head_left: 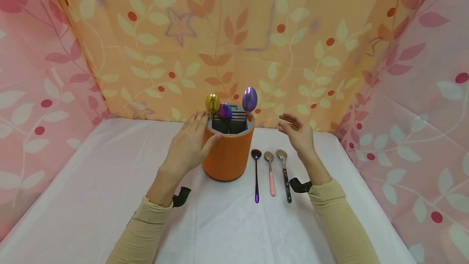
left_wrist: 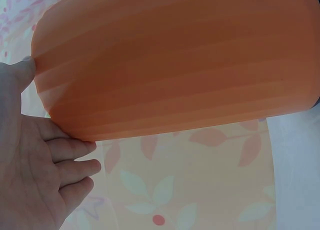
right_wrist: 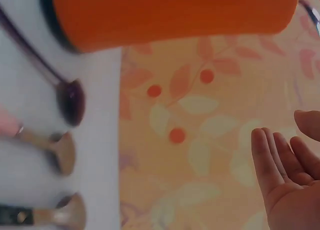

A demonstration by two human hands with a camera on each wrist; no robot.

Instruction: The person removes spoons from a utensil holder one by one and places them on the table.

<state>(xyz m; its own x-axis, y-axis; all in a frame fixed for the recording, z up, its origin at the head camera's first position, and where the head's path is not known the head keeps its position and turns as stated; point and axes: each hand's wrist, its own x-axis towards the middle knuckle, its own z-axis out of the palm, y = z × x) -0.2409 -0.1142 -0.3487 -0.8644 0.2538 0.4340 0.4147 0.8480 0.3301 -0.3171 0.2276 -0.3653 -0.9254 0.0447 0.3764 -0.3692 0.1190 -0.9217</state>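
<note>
An orange cylindrical utensil holder (head_left: pixel 227 158) with a grey slotted top stands on the table. In it stand a gold spoon (head_left: pixel 213 103), a purple-blue spoon (head_left: pixel 225 112) and a larger purple spoon (head_left: pixel 250 99), bowls up. My left hand (head_left: pixel 188 144) rests on the holder's left side, fingers fairly straight, thumb at the rim; the left wrist view shows its fingertips touching the orange wall (left_wrist: pixel 175 65). My right hand (head_left: pixel 299 135) hovers right of the holder with loosely bent fingers and nothing in them. Below it lie a dark purple spoon (head_left: pixel 256 174), a pink-handled spoon (head_left: pixel 271 180) and a black-handled spoon (head_left: pixel 286 180).
A white cloth (head_left: pixel 91 182) covers the table. Behind it hangs a yellow-orange leaf-patterned curtain (head_left: pixel 146 52), with pink patterned curtains (head_left: pixel 421 105) at both sides. Black camera mounts (head_left: pixel 300 185) are worn at both wrists.
</note>
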